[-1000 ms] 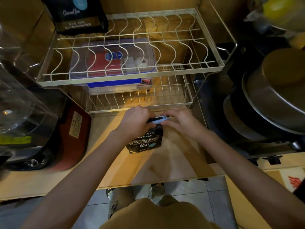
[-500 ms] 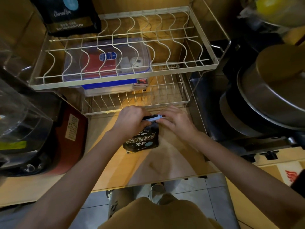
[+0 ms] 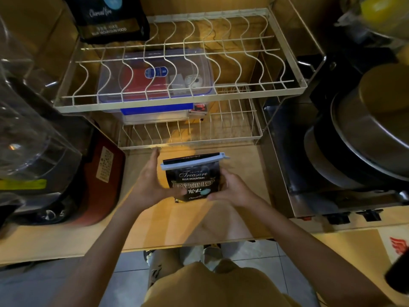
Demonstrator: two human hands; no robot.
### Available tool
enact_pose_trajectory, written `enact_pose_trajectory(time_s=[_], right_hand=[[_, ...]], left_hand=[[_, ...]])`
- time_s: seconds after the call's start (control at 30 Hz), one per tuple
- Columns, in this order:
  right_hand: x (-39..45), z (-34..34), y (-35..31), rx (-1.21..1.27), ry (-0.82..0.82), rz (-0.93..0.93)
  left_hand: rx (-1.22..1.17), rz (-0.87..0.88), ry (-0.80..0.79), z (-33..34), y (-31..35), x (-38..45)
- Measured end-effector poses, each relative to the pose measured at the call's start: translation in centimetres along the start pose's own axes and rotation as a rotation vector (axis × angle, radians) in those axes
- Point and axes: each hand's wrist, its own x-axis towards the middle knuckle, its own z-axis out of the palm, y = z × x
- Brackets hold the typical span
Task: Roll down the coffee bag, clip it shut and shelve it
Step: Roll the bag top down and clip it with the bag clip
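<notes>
Left hand (image 3: 150, 182), right hand (image 3: 234, 189) hold coffee bag (image 3: 193, 181) (clip (image 3: 194, 161) across top)

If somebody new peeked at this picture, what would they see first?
Probably the black coffee bag in the middle, with a pale blue clip across its rolled top and the left hand and right hand holding its sides. Next, the big white wire rack behind it, with a clear box under its top shelf.
</notes>
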Motion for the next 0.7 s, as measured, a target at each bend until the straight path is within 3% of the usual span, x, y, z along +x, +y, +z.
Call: enact_pose_trajectory(time_s=[0.13, 0.3, 0.43, 0.7], right_hand=[[0.2, 0.3, -0.2, -0.021, 0.047, 0.012], [0.1, 0.6, -0.3, -0.128, 0.07, 0.001], [0.1, 0.8, -0.5, -0.149, 0.102, 0.004], [-1.1, 0.3, -2.7, -0.203, 0.105, -0.032]], left_hand=[[0.047, -0.142, -0.169, 2.2, -3.9, -1.2], [-0.07, -0.259, -0.085, 5.2, -4.5, -0.6], [-0.06, -0.255, 0.001, 5.6, -4.1, -0.5], [0.059, -0.153, -0.036, 2.9, -1.8, -1.2]])
